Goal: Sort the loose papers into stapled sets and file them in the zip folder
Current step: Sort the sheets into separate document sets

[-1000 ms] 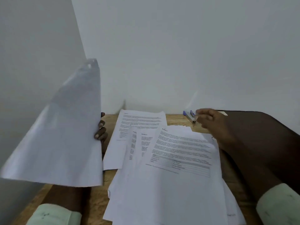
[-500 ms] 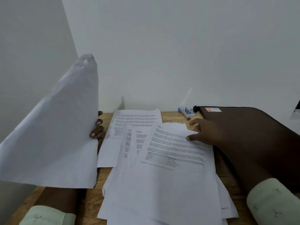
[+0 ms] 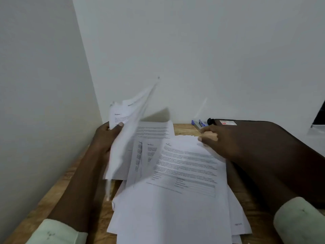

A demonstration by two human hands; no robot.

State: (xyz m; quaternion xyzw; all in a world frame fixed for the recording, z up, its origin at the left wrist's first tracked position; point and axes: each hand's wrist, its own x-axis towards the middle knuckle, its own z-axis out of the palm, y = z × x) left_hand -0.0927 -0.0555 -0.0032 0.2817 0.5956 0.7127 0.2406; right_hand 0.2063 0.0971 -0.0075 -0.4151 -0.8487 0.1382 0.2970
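Note:
My left hand [image 3: 107,138] grips a set of printed sheets [image 3: 126,131] by its top left part, thumb on the front; the sheets are blurred and hang edge-on over the table's left side. A spread pile of loose printed papers [image 3: 184,173] covers the middle of the wooden table [image 3: 61,187]. My right hand [image 3: 218,141] rests with spread fingers on the pile's top right corner. A blue and silver stapler [image 3: 198,124] lies by the back wall, just beyond my right fingers. The dark zip folder [image 3: 249,125] lies at the right, partly under my right forearm.
White walls close the table in at the back and on the left, meeting in a corner [image 3: 102,118]. Another printed sheet [image 3: 154,129] lies flat near the back wall behind the held set. A dark object [image 3: 320,115] shows at the right edge.
My left hand has swung the held sheets from high at the left down and right over the pile, turning them edge-on. My right hand stays on the pile's top right corner.

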